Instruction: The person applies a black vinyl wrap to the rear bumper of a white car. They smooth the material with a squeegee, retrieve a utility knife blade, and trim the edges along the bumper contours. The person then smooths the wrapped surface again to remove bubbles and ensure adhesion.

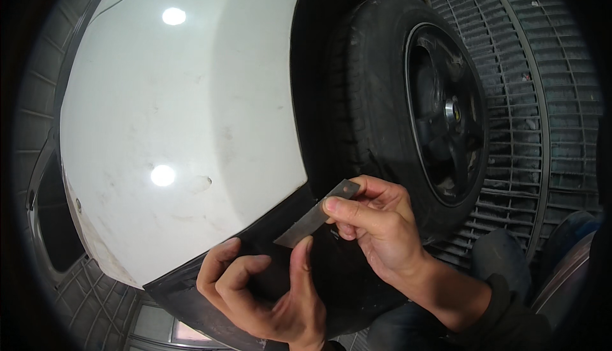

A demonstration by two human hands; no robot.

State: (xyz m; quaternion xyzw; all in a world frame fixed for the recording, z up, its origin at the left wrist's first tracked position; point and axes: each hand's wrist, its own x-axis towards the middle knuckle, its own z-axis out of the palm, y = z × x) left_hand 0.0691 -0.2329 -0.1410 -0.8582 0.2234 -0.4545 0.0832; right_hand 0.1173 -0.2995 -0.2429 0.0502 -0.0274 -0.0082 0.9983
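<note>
Blade (301,225) at 6 o'clock is looking like dull metal, white panel (172,99) at 10 is shining pretty glossy under smudges, tyre (386,32) at 1 is showing matt rubber, grating (515,77) at 2 dusty metal.

The right hand (389,233) has a thin metal strip (306,225) in its grip, pinched by thumb and fingers, a small hole near its upper end. The left hand (293,306) curls loosely, thumb up by the lower end; I can't tell if they touch. Black trim (268,225) lies behind, edging a scuffed white car panel (178,115) beside a dark wheel (462,140).
</note>
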